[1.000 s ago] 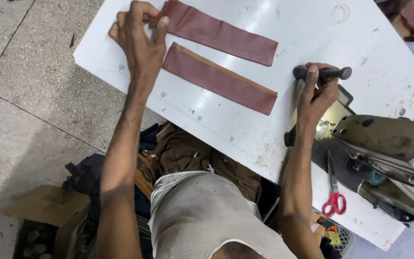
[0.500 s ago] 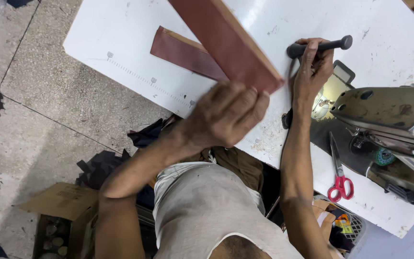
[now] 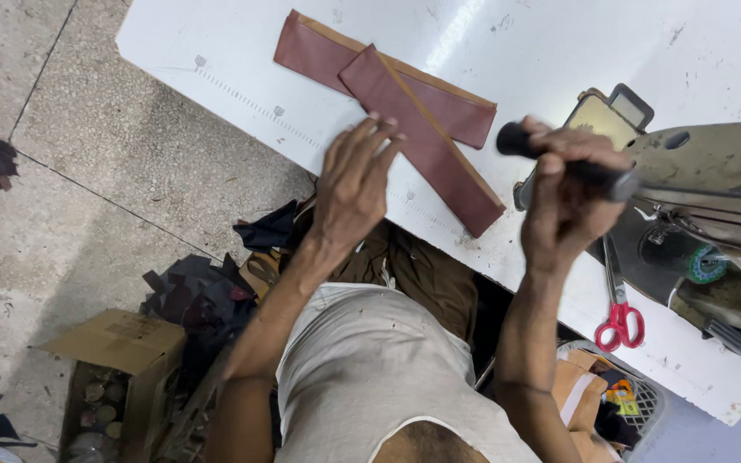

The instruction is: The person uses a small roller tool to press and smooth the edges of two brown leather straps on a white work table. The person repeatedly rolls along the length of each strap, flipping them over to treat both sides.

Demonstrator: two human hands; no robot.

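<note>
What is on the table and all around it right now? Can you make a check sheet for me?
Surface: white worktable, scuffed, with a printed ruler line along its near edge.
Job's things: two long reddish-brown leather strips; the upper strip lies crossed over the lower strip.
Clutter: red-handled scissors near the grey sewing machine.
Hands: left hand open, fingers spread at the upper strip's edge; right hand closed round a black-handled tool.
Cables: nothing seen.
Surroundings: speckled stone floor, dark fabric scraps, open cardboard box of small items, basket under the table.
</note>
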